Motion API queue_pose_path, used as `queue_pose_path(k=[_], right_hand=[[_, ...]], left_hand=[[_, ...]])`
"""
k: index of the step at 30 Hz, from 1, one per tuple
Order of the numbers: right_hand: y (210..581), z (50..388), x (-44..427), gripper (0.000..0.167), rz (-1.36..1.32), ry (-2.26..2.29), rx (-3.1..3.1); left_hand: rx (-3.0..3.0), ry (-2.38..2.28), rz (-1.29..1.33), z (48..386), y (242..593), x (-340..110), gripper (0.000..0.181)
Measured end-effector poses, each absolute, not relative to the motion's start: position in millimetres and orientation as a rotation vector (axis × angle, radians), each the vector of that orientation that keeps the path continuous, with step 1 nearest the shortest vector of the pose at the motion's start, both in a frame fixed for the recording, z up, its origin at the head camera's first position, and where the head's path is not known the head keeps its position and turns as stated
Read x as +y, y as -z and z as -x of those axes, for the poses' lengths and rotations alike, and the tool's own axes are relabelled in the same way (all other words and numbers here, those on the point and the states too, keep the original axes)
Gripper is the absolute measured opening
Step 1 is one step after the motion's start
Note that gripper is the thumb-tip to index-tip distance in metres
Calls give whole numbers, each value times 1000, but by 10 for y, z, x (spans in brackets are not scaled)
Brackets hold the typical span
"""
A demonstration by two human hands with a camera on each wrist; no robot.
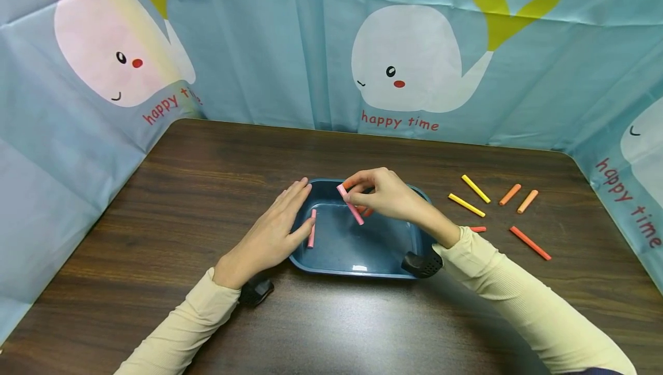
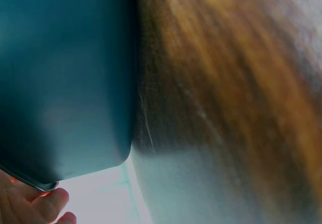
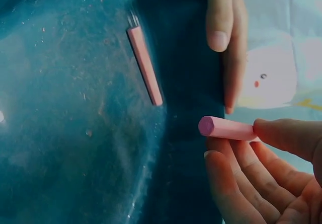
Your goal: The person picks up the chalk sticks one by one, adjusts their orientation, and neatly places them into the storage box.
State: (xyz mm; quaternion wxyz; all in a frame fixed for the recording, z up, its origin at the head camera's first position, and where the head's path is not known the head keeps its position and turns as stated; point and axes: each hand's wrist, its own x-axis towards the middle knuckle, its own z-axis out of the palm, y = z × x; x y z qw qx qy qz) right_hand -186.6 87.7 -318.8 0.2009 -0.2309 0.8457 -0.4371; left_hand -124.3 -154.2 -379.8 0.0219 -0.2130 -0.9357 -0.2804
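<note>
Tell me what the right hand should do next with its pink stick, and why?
Probably lower the pink stick into the blue tray: the right hand pinches it above the tray's floor, and a second pink stick lies inside, so it likely belongs there too.

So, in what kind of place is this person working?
Probably a curtained tabletop workspace; the wider room is hidden. A curtain with whales hangs behind a brown table, which bears a blue tray with a pink stick inside.
</note>
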Motion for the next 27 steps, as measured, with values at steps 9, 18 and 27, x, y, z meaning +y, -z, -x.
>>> queue_pose_path(k=[9,18,27], right_hand=[[3223,1886,802,27,628,1166,2328],[3267,1952,729,30,602,1127,2275],[3339,1986,642,33,584,1057,2152]], left_hand=[[-2902,877,656,1233,3791,-1543,64],[-2890,872,672,1239,3786,-1546,64],[-2891,880,676,1241,3802,-1549,63]])
